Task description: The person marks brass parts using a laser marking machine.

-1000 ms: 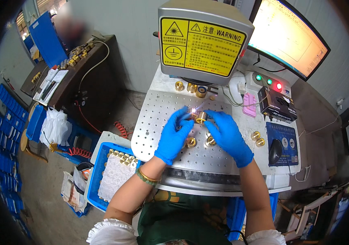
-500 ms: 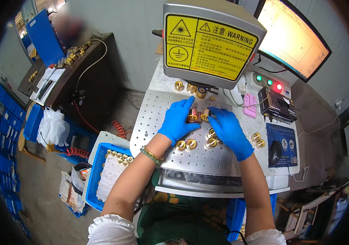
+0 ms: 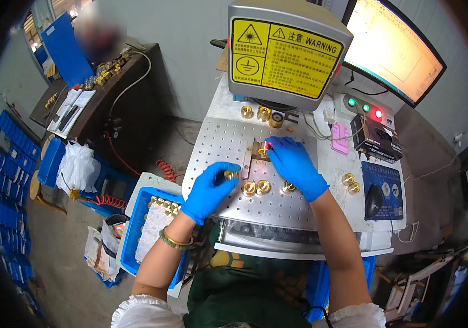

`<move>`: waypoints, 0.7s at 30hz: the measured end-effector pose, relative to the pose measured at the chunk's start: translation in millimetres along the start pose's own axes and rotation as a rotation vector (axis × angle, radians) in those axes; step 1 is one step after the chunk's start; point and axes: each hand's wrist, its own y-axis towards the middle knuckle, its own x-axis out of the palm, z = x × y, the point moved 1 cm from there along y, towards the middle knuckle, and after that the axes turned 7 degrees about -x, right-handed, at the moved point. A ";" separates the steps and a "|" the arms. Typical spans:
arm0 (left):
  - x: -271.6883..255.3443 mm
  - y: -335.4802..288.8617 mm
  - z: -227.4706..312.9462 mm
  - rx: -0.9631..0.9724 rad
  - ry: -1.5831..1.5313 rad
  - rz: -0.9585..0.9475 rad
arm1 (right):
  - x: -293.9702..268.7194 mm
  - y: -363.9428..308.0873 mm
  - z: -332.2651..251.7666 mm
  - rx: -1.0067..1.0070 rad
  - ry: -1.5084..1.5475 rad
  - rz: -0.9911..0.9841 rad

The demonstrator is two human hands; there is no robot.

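Observation:
My left hand (image 3: 210,191), in a blue glove, pinches a small brass fitting (image 3: 230,175) above the left part of the perforated metal plate (image 3: 212,147). Blue-gloved too, my right hand (image 3: 298,168) has its fingertips closed on another brass fitting (image 3: 263,152) at a small metal fixture (image 3: 246,160) in the plate's middle. Its fingers partly cover that fitting. Two round, hollow brass fittings (image 3: 249,188) stand side by side between my hands, and one more (image 3: 287,187) shows partly beside my right wrist.
A machine head with a yellow warning label (image 3: 283,57) overhangs the plate. Several brass pieces (image 3: 264,113) stand behind the fixture. At right are a black box (image 3: 377,141), two fittings (image 3: 349,179) and a mouse (image 3: 374,201). A blue tray (image 3: 129,246) of fittings sits lower left.
My left hand has moved from the fixture toward the lower left, carrying a brass fitting. My right hand has shifted slightly left over the fixture. The whole view has shifted a little.

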 end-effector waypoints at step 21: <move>25.2 36.9 38.8 0.597 1.272 -0.507 | -26.8 -125.6 -63.8 0.228 0.398 0.264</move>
